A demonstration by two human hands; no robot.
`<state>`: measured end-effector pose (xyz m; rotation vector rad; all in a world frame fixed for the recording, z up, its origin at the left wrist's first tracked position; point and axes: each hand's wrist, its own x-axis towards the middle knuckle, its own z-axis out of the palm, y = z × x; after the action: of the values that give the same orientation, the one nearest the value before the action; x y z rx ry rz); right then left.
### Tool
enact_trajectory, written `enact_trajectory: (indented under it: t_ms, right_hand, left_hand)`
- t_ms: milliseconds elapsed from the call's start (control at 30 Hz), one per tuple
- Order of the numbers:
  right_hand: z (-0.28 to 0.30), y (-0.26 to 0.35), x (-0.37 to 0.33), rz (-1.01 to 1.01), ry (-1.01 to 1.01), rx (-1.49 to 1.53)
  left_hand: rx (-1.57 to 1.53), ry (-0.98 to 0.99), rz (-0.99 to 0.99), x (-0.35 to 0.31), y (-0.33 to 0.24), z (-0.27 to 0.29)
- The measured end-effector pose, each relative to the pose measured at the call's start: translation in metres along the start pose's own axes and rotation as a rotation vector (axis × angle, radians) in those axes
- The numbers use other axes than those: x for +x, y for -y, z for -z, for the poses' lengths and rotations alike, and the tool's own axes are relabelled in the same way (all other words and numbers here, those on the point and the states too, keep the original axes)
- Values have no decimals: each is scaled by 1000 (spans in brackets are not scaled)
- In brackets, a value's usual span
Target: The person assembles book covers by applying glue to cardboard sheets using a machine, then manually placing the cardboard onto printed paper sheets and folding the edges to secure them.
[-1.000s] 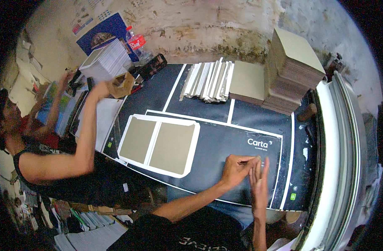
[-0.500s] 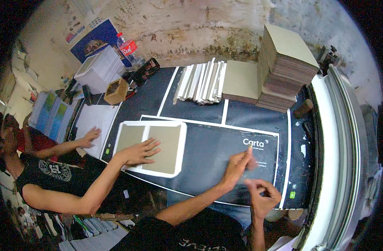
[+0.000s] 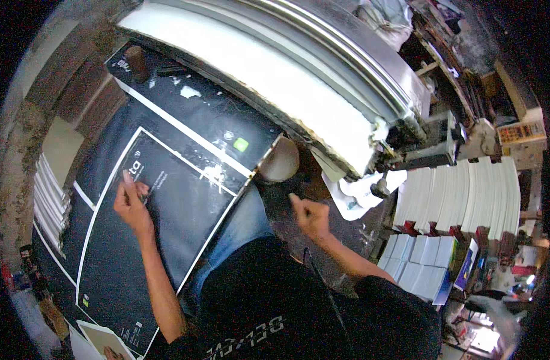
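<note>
White sheet [image 3: 360, 195], right of centre, looked light, floppy, best edge-held; couldn't tell left hand [image 3: 132, 208] or right hand [image 3: 311, 218] grip.

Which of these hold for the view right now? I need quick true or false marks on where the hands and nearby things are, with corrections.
1. The left hand is over the dark mat. True.
2. The right hand is over the mat too. False: it is out past the mat's edge, to the right in the picture.
3. The two hands are touching each other. False: they are clearly apart.
4. A bundle of pale strips lies toward the left of the picture. True.
5. The white stacks stand on the mat. False: they are off it, at the right of the picture.
6. A small green square shows on the mat. True.
</note>
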<state>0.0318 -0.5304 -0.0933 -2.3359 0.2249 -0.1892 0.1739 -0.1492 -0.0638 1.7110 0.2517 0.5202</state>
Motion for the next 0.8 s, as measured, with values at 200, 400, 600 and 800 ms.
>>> enact_trajectory:
  t_ms: [200,400,600,800]
  right_hand:
    - [67,-157,27,-145,-380,-391]
    - [60,-247,60,-333,-107,-597]
    - [82,-303,49,43,-332,61]
    - [260,-301,86,-95,-887,-464]
  left_hand:
    - [124,52,-35,1,-7,4]
    - [136,67,-70,3,3,6]
    - [222,118,-73,4,-1,2]
    - [153,192,50,19,-40,-13]
